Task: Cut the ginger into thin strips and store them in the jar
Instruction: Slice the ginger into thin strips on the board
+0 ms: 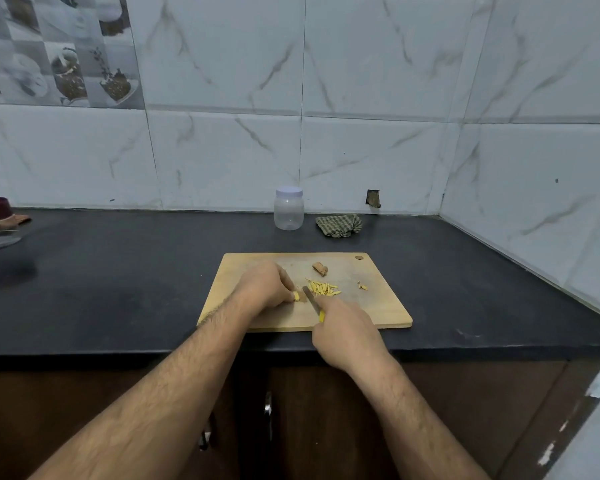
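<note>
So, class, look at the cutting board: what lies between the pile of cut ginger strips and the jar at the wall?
In the head view, an uncut ginger chunk on the cutting board, then bare counter up to the jar.

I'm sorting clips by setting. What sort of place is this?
Most likely a home kitchen: a dark counter against a tiled wall, a cutting board with ginger strips on it, and a lidded jar behind it.

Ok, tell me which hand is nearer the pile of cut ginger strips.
Right. The right hand holds the knife just beside the ginger strips, toward the person. The left hand sits across the blade, pinning a ginger piece.
</note>
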{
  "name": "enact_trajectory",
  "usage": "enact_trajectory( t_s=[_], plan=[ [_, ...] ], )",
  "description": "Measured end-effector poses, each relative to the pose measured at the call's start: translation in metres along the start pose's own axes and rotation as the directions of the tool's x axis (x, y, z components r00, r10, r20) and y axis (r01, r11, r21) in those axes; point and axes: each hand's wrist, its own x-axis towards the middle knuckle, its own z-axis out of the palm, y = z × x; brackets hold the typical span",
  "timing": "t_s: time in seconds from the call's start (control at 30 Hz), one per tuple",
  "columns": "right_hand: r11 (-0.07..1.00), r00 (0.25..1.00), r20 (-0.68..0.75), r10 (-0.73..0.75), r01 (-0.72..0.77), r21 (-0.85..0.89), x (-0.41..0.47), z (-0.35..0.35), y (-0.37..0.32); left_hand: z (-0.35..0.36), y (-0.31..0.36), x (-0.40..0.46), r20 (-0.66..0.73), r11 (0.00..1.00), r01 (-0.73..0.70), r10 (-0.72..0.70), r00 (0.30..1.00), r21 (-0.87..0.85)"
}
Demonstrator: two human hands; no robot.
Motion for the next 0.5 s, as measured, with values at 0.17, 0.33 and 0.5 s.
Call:
enact_trajectory(
  t_s=[0.17, 0.33, 0.5],
  plan=[
    [1.000, 1.000, 0.005, -0.009, 0.009, 0.010, 0.0006, 0.0085, -0.0040, 0.0031, -0.0034, -0.0003, 0.012, 0.997, 0.002, -0.001, 1.000, -0.073],
    [1.000, 1.000, -0.010, -0.023, 0.023, 0.008, 0.0007, 0.0103, -0.0070, 0.0022, -0.0003, -0.0015, 0.023, 0.993, 0.047, -0.045, 0.999, -0.105],
    [0.999, 0.999, -0.015, -0.036, 0.036, 0.027, -0.0003, 0.0102, -0.0102, 0.0021, -0.0005, 0.0008, 0.063, 0.982, 0.103, -0.094, 0.994, -0.157]
  ],
)
